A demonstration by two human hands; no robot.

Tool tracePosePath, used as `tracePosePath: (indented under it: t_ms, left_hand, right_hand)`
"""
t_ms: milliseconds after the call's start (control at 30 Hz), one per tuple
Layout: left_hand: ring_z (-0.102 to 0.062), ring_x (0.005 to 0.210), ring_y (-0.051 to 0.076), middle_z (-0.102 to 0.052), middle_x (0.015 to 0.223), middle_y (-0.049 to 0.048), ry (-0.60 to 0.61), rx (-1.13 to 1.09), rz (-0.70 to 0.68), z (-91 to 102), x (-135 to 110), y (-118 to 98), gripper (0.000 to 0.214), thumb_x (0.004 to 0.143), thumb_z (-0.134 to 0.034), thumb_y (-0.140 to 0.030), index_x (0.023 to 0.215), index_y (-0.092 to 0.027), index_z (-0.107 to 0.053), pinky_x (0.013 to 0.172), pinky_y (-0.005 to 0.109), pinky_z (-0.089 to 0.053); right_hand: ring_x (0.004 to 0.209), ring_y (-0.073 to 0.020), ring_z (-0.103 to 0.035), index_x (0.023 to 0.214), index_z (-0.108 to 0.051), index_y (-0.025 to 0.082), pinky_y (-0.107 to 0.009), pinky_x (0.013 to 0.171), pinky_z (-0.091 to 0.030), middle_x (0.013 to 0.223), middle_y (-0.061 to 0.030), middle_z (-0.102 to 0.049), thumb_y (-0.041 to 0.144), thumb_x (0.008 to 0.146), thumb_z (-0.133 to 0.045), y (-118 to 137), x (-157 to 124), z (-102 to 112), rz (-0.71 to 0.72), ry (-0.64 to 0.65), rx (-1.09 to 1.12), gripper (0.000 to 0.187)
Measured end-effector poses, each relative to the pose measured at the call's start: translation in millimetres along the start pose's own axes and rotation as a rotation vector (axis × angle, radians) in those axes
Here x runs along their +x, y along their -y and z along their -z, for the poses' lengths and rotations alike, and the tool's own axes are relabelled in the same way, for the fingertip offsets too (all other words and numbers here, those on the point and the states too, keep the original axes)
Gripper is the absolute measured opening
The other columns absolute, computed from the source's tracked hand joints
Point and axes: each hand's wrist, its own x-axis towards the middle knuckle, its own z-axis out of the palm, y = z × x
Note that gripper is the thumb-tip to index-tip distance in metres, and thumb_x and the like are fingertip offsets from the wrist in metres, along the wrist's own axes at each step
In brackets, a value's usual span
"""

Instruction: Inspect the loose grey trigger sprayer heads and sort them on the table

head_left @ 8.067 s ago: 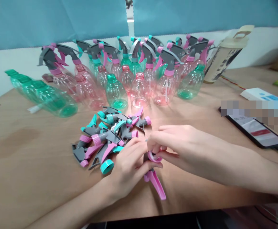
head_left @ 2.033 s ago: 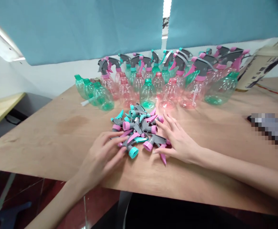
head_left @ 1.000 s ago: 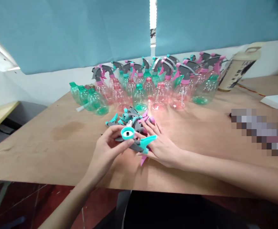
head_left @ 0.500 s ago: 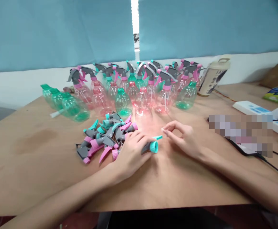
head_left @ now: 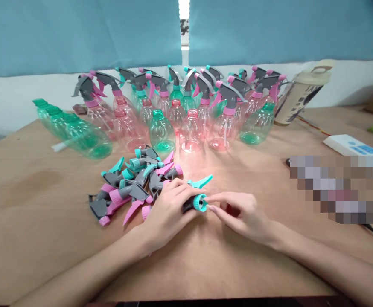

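Note:
My left hand is closed round a grey spray head with a teal trigger and teal cap, held just above the wooden table. My right hand is next to it, its fingertips pinched at the teal cap's open end. A loose pile of grey spray heads with pink or teal parts lies just left of my left hand. Behind the pile stand clear pink and green bottles, some fitted with spray heads and some open-necked.
Several green bottles lie on their sides at the back left. A tall cream jug stands at the back right. A white box and a blurred patch over a cabled device sit at the right edge.
My right hand has moved left from a loose pinch in the air to the teal cap. The spray head in my left hand has turned a little. The camera has shifted slightly.

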Motion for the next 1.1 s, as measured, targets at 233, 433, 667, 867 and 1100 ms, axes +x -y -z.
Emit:
tracePosePath:
  t_ms: [233,433,667,867,1100]
  left_hand:
    - [-0.055,0.095,0.023,-0.070,0.099,0.0034,-0.025,0.046,-0.009,-4.1,-4.1,-0.3,0.028,0.081,-0.068,-0.023,0.108,-0.020,-0.061,0.086,0.041,-0.039]
    - [-0.056,0.094,0.023,-0.071,0.099,0.0033,-0.050,0.027,-0.036,-4.0,-6.1,-0.4,0.030,0.083,-0.067,-0.022,0.112,-0.019,-0.061,0.086,0.040,-0.038]
    - [-0.056,0.095,0.020,-0.070,0.103,0.0023,0.019,-0.081,-0.078,-1.3,-6.5,-0.7,0.030,0.085,-0.064,-0.021,0.115,-0.019,-0.059,0.084,0.034,-0.042]
    - [-0.059,0.096,0.021,-0.070,0.103,0.0041,0.050,-0.033,-0.116,-1.8,-5.4,1.8,0.034,0.087,-0.062,-0.028,0.119,-0.019,-0.057,0.085,0.036,-0.042]
    - [-0.059,0.096,0.020,-0.071,0.104,0.0045,0.044,-0.036,-0.165,-2.3,-4.9,1.5,0.032,0.088,-0.060,-0.029,0.117,-0.018,-0.059,0.084,0.034,-0.044]
  right_hand:
    - [0.043,-0.0080,-0.045,0.117,-0.062,0.011,-0.020,0.047,-0.042,0.054,0.0047,-0.055,0.018,0.088,-0.054,7.2,-11.3,-5.5,0.023,0.014,-0.058,0.031]
    - [0.041,-0.0060,-0.043,0.119,-0.060,0.011,-0.017,0.045,-0.040,0.054,0.0066,-0.053,0.022,0.088,-0.057,12.5,-12.2,-7.2,-0.010,0.039,0.030,0.033]
    - [0.043,-0.0050,-0.042,0.110,-0.061,0.014,-0.016,0.045,-0.038,0.058,0.0065,-0.054,0.021,0.087,-0.059,8.5,-6.7,-3.7,0.030,0.035,0.090,0.024]
    - [0.046,-0.0057,-0.044,0.102,-0.062,0.014,-0.017,0.048,-0.040,0.058,0.0057,-0.054,0.022,0.086,-0.061,3.6,-3.0,-0.8,0.132,0.032,0.001,0.018]
    - [0.046,-0.0069,-0.043,0.100,-0.062,0.015,-0.019,0.049,-0.041,0.058,0.0055,-0.055,0.023,0.084,-0.065,1.5,-1.1,1.5,0.217,-0.007,-0.028,0.018]
